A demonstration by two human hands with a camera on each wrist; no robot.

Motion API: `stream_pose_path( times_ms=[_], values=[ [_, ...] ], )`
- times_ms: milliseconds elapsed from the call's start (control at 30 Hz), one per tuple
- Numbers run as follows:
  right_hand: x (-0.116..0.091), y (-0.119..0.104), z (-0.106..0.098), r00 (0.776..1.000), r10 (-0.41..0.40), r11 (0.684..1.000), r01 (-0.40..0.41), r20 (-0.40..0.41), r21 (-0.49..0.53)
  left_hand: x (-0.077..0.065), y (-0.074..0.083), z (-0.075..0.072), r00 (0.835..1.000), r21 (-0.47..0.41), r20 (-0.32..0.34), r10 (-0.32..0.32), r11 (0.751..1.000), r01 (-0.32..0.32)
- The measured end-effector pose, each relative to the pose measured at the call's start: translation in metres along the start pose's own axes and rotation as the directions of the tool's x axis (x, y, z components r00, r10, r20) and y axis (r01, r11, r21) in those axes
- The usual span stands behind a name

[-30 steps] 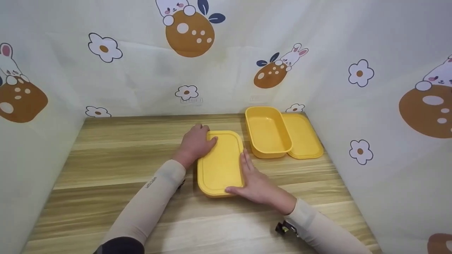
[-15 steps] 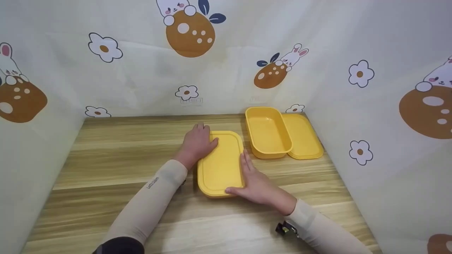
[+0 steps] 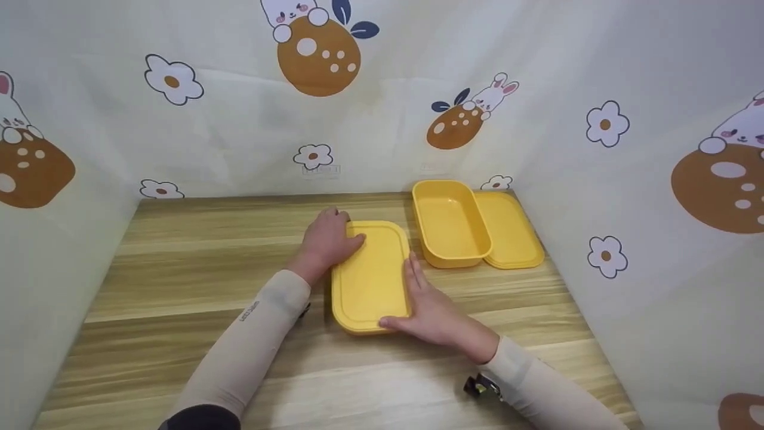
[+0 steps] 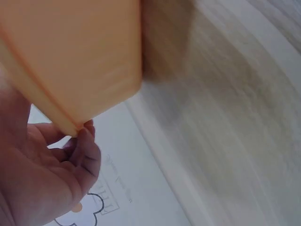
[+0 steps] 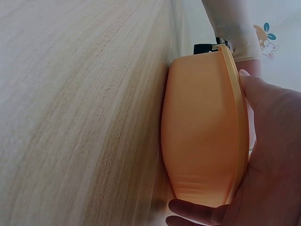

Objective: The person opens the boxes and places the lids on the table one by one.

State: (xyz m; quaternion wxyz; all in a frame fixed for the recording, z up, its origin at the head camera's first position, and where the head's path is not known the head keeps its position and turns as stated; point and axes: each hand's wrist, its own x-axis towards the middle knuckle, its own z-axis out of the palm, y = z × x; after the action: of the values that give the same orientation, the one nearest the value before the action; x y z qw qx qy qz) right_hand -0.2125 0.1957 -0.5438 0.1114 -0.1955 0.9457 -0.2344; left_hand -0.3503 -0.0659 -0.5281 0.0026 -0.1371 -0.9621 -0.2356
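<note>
A yellow lidded food container [image 5: 200,122] stands upright on the table between both hands. Its flat yellow lid [image 3: 373,278] covers the top, seen from above in the head view. At the far left corner the left hand [image 3: 328,240] has its thumb on the lid, and in the left wrist view its fingertips [image 4: 86,133] pinch the lid's edge from below. The right hand [image 3: 439,315] grips the container around its near right part: the thumb lies over the lid's near edge, the fingers along the right side wall. What the container holds is hidden.
A second yellow container [image 3: 452,224], uncovered and with nothing inside, stands at the back right. Another yellow lid [image 3: 518,233] lies flat at its right, by the printed wall sheet [image 3: 561,197]. Wall sheeting borders the wooden table [image 3: 179,257] at left, back and right.
</note>
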Motion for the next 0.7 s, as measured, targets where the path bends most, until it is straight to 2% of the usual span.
stream_pose_path(
  times_ms=[200,400,700],
  values=[
    [0.000,-0.001,0.000,1.000,-0.009,1.000,0.009,-0.003,0.001,-0.006,-0.003,-0.008,0.997,-0.094,0.051,-0.056,0.994,0.061],
    [0.001,0.000,0.000,1.000,-0.005,1.000,0.006,0.003,-0.003,-0.007,-0.009,-0.012,0.990,-0.209,0.090,-0.112,0.969,0.128],
    [0.000,-0.001,0.000,1.000,0.018,1.000,-0.018,0.004,0.012,-0.005,-0.005,-0.018,0.987,-0.185,0.107,-0.117,0.973,0.135]
  ],
)
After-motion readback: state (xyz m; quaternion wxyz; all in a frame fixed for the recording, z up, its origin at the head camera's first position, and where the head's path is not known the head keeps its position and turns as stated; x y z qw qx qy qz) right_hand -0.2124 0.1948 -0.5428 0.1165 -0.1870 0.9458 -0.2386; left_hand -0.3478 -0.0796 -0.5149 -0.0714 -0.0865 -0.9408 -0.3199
